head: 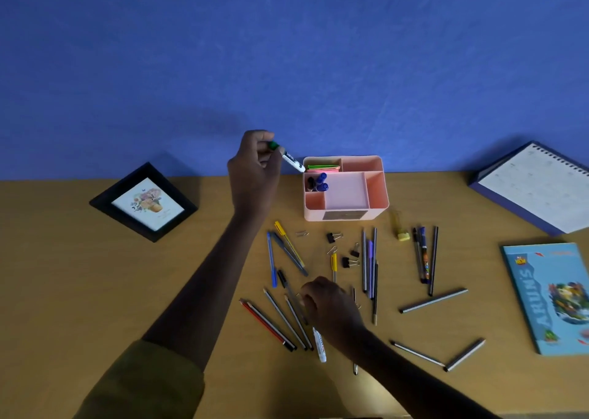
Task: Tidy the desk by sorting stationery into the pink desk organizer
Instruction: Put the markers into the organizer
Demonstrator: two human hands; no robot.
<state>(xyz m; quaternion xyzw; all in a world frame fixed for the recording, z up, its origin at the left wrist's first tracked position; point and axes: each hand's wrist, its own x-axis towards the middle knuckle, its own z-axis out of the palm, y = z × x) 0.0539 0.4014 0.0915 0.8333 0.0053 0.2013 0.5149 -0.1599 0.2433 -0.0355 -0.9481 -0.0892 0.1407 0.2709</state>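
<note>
The pink desk organizer [376, 210] stands at the back of the desk, with blue-capped markers [320, 182] in its left slot and coloured sticky notes [322, 166] behind them. My left hand [255, 170] pinches a green-capped white marker [288, 158] just left of and above the organizer, tip slanting toward it. My right hand [331, 307] is down among loose pens and pencils [287, 320], fingers curled over a white marker [319, 343] whose lower end sticks out below the hand. Whether it grips the marker is hidden.
Binder clips [349, 262], more pens [369, 264] and a yellow eraser [403, 235] lie before the organizer. A framed picture [143, 202] leans at the left. A desk calendar [535, 186] and a blue notebook [551, 294] are at the right.
</note>
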